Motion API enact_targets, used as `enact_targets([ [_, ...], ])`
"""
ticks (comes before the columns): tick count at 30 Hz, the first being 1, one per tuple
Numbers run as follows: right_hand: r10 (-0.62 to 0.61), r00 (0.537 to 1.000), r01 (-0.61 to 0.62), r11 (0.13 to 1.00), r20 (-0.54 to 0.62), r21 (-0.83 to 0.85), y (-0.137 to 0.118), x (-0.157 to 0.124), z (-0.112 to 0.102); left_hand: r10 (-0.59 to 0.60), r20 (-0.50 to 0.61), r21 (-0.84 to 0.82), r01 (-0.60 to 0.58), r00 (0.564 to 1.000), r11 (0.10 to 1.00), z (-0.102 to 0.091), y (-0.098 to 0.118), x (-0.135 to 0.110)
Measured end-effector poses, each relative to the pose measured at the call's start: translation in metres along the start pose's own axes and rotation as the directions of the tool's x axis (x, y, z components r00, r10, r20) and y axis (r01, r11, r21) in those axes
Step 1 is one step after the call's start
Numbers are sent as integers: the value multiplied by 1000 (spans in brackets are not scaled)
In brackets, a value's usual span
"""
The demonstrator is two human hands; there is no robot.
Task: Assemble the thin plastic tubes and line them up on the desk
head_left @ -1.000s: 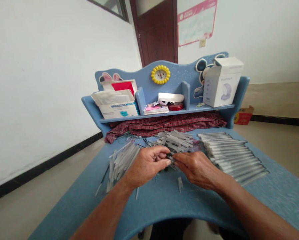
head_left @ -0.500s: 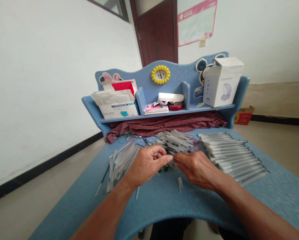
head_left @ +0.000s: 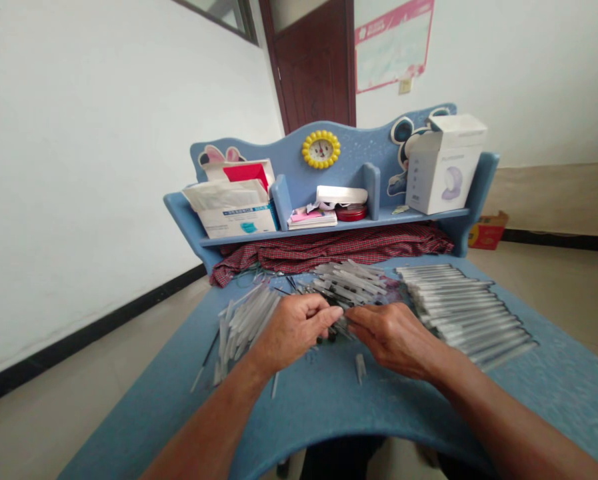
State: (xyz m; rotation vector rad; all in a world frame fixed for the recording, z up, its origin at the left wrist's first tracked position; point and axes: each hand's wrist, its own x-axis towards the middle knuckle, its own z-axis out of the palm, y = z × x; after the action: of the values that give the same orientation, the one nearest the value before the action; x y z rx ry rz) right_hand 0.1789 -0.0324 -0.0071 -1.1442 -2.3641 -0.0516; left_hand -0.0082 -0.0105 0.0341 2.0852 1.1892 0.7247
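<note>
My left hand [head_left: 299,328] and my right hand [head_left: 396,337] meet fingertip to fingertip above the blue desk, both closed in a pinch. What they hold between them is too small and hidden to make out. Left of my left hand lies a loose pile of translucent white pen barrels [head_left: 246,320]. Beyond my fingers is another heap of pen barrels [head_left: 351,280], with black parts among them. A neat row of pens [head_left: 463,313] lies to the right of my right hand. Below my fingertips is a short clear plastic piece [head_left: 361,369].
At the back of the blue desk [head_left: 303,413], a red checked cloth [head_left: 329,250] lies under a shelf. On it stand a mask box [head_left: 243,217], a red tin [head_left: 351,213] and a tall white box [head_left: 446,167]. Thin dark and pale rods lie around the left pile.
My left fingers have curled and shifted slightly, with the thumb tip a little higher and further left. My right hand is nearly still, and the piles look the same.
</note>
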Motion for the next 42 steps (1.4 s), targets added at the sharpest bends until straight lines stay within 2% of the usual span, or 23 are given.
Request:
enact_targets([
  [4, -6, 1000, 7, 1000, 7, -15, 0, 0, 0, 4, 39, -10, -3, 999, 1000, 0, -1, -1],
  [8, -8, 1000, 8, 1000, 13, -12, 0, 0, 0, 29, 11, -81, -28, 1000, 996, 0, 1, -1],
  [15, 13, 999, -12, 1000, 51, -21, -2, 1, -2, 12, 41, 46, -13, 999, 999, -2, 0, 0],
  [22, 15, 998, -14, 1000, 58, -23, -1, 0, -1, 6, 48, -65, -2, 999, 998, 0, 0, 1],
  [28, 22, 998, -20, 1000, 66, -22, -2, 1, -3, -25, 55, 36, 23, 998, 999, -1, 1, 1],
  [34, 6, 999, -5, 1000, 45, -12, 0, 0, 0, 17, 38, -109, -13, 999, 994, 2, -1, 0],
  [42, 6, 998, -6, 1000, 56, -4, 0, 0, 0, -20, 15, 32, 20, 1000, 999, 0, -3, 0],
])
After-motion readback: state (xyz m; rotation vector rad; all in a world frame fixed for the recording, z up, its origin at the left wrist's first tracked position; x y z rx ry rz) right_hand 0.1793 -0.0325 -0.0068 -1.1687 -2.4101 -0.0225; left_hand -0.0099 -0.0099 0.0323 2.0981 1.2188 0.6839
